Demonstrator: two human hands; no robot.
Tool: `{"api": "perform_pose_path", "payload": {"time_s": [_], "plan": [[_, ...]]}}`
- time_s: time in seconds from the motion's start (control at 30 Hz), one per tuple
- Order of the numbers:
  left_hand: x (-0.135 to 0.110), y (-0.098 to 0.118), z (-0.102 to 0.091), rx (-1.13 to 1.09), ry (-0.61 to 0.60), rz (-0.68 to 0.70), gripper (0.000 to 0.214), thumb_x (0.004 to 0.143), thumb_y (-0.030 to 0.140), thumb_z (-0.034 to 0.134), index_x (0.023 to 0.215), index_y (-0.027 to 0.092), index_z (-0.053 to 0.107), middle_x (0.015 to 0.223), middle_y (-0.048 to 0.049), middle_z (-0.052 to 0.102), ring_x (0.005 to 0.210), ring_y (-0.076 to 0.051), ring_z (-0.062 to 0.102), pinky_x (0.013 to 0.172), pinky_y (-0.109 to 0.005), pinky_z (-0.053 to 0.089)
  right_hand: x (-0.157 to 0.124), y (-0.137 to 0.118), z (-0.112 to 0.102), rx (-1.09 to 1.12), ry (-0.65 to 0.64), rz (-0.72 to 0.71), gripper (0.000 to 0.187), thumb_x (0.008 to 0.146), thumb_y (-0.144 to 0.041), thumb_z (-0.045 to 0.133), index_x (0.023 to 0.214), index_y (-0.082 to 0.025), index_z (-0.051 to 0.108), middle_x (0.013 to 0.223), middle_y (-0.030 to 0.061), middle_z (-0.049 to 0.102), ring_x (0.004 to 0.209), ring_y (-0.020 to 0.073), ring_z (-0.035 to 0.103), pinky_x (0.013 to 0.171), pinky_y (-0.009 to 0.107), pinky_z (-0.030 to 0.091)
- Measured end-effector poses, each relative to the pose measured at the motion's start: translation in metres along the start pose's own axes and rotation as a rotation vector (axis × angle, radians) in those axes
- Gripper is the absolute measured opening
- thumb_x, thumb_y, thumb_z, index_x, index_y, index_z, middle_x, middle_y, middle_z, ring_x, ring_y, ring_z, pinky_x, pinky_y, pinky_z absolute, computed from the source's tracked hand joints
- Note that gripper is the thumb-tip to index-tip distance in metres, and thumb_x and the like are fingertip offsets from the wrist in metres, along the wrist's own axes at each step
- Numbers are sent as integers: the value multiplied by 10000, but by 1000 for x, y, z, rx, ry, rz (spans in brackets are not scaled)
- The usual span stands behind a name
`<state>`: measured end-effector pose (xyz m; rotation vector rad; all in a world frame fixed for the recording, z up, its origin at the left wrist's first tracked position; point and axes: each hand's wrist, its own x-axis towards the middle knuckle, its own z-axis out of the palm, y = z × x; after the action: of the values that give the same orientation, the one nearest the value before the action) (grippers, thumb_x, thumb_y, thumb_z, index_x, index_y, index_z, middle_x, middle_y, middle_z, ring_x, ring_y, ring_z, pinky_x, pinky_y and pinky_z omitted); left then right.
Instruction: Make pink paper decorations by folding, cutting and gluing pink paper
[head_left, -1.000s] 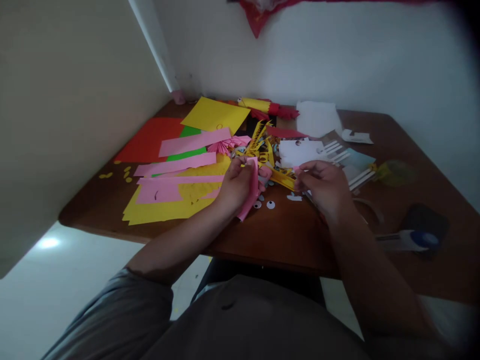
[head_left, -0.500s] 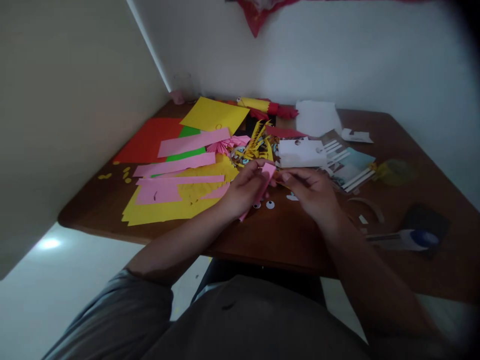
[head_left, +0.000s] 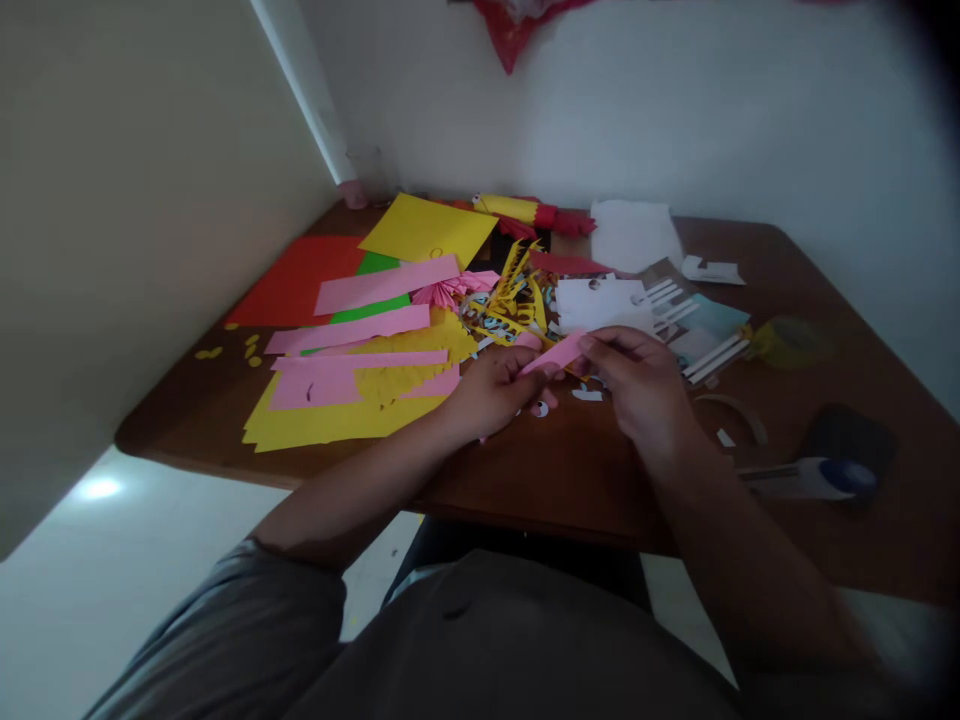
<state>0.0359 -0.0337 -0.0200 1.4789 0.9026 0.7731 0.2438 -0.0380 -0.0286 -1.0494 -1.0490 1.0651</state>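
Note:
Both my hands meet over the middle of a brown wooden table [head_left: 570,480]. My left hand [head_left: 491,388] and my right hand [head_left: 637,385] each pinch an end of a short pink paper strip [head_left: 556,353], held nearly flat just above the tabletop. Paper googly eyes [head_left: 540,408] lie on the table right under the strip. Behind my fingers sits a tangle of cut yellow paper scraps [head_left: 514,300].
Yellow sheets [head_left: 330,415] with pink strips [head_left: 352,362] lie to the left, red [head_left: 296,275] and green paper behind. White paper [head_left: 600,300], white sticks [head_left: 712,352], a tape roll [head_left: 787,342] and a blue-and-white tool [head_left: 814,477] lie to the right. Walls close in on the left and at the back.
The pink strip hung down from my left hand; now it is turned nearly level and both hands hold it. My right hand left the yellow scraps and moved in to the strip.

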Motion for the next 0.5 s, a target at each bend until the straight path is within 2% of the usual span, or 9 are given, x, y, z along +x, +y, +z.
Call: {"api": "perform_pose_path", "payload": {"time_s": [0.1, 0.17, 0.3, 0.4, 0.5], "plan": [[-1, 2, 1, -33, -9, -17, 354, 1029, 511, 748, 997, 163, 805, 862, -81, 859, 663, -132, 764, 591, -199, 566, -3, -4, 1, -30, -113, 79, 312, 755, -468, 991, 917, -252, 835, 843, 12, 799, 720, 173, 703, 708, 323, 608], [-1, 2, 2, -59, -12, -32, 348, 1013, 502, 774, 964, 159, 814, 842, -78, 855, 677, -137, 780, 603, -197, 576, -4, -5, 0, -71, -173, 123, 339, 734, -486, 1002, 892, -242, 826, 857, 23, 810, 738, 184, 714, 703, 324, 609], [0, 2, 3, -123, 60, -34, 367, 965, 520, 839, 963, 153, 833, 844, -85, 855, 681, -145, 792, 602, -202, 589, -1, -5, -4, -37, -90, 139, 338, 705, -445, 1021, 824, -232, 787, 751, 0, 764, 653, 150, 668, 633, 287, 568], [1, 2, 2, -197, 162, -24, 407, 910, 552, 896, 965, 155, 824, 900, -99, 864, 686, -151, 791, 582, -213, 592, 3, -5, -6, 43, -42, 116, 326, 705, -411, 1023, 834, -249, 772, 729, -20, 755, 637, 144, 671, 636, 288, 577], [3, 4, 2, -246, 231, -17, 434, 883, 585, 911, 910, 166, 802, 861, -91, 851, 659, -153, 774, 551, -220, 584, 5, -5, -4, 90, -1, 88, 346, 697, -431, 1017, 836, -258, 752, 713, -27, 750, 635, 162, 698, 634, 310, 600]]}}
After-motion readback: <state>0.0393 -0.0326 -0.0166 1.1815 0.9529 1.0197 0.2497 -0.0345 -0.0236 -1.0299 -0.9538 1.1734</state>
